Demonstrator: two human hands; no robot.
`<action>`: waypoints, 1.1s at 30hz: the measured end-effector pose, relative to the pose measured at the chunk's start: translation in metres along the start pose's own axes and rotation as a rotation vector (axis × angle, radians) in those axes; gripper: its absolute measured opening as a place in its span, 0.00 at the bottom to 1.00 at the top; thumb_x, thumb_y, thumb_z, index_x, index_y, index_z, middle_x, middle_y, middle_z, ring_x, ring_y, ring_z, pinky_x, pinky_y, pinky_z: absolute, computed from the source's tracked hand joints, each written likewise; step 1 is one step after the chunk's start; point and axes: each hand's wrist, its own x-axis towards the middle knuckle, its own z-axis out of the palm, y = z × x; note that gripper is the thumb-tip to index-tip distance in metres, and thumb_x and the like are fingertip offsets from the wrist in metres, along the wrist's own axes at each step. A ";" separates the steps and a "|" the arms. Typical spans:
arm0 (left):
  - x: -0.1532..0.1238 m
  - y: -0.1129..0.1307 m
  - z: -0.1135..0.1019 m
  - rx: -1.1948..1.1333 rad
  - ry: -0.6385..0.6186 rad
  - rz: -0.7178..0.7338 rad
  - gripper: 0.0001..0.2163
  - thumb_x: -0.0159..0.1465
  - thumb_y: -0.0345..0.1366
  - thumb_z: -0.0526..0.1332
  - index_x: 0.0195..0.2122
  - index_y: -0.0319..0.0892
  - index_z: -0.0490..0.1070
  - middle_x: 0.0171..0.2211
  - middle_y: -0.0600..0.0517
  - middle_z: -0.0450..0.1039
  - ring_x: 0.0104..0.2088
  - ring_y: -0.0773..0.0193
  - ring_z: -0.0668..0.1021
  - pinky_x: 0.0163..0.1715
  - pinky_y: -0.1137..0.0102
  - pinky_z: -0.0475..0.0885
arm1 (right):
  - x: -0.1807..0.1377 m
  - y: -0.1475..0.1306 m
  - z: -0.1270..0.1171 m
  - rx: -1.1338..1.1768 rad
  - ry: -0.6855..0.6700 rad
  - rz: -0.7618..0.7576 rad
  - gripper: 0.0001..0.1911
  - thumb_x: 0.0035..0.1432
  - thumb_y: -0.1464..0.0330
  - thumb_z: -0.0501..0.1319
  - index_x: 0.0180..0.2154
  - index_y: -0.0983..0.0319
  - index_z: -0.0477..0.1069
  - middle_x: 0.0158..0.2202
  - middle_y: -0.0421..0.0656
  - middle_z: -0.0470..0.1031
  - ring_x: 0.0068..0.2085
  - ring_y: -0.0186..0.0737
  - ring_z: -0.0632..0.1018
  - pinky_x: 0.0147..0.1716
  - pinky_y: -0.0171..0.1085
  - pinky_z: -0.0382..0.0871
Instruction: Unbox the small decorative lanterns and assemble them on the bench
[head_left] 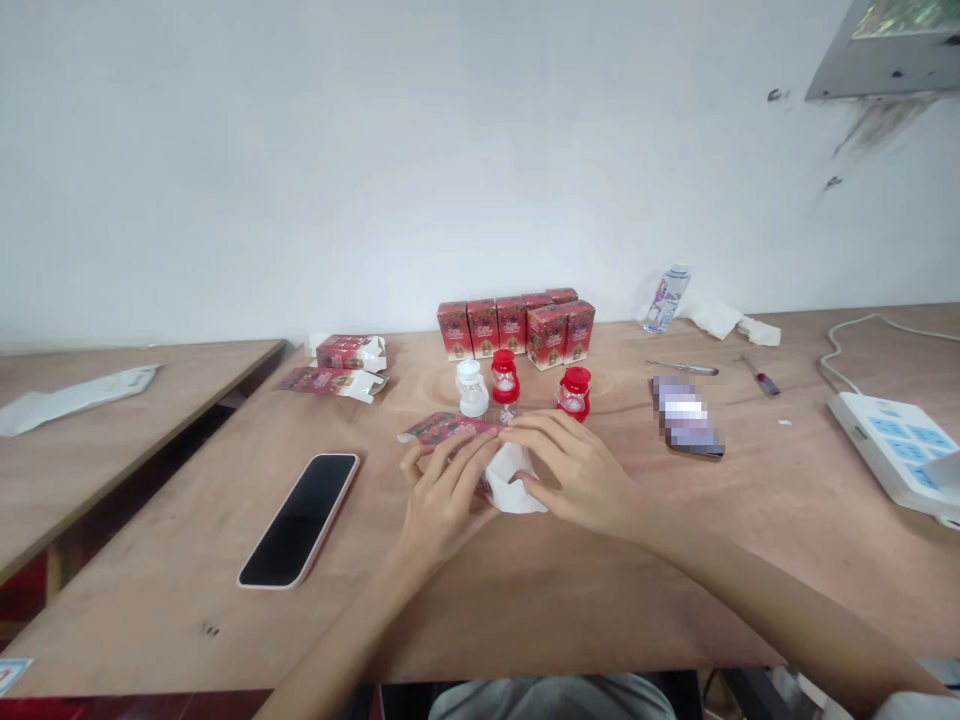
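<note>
My left hand (442, 495) and my right hand (574, 465) both rest on a flattened red carton with white flaps (450, 428) lying on the wooden table (525, 590). The fingers of both hands curl onto it and grip its white end (512, 480). Just beyond the hands stand a small white-capped bottle (472, 388) and two red-capped ones (505, 378), (574, 392). Behind them is a row of several upright red boxes (517, 325).
A black phone in a pink case (300, 518) lies to the left. Two flattened red cartons (341, 365) sit at the back left. A blurred object (686, 417), screwdrivers (759, 378), a plastic water bottle (666, 298), tissues and a white power strip (896, 450) are on the right.
</note>
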 end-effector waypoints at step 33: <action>-0.015 -0.046 -0.045 -0.033 -0.334 0.359 0.15 0.67 0.32 0.49 0.53 0.45 0.65 0.49 0.52 0.73 0.51 0.64 0.73 0.48 0.68 0.68 | -0.034 0.014 0.036 -0.057 0.170 -0.453 0.14 0.59 0.75 0.55 0.47 0.65 0.69 0.46 0.47 0.76 0.50 0.38 0.74 0.52 0.38 0.69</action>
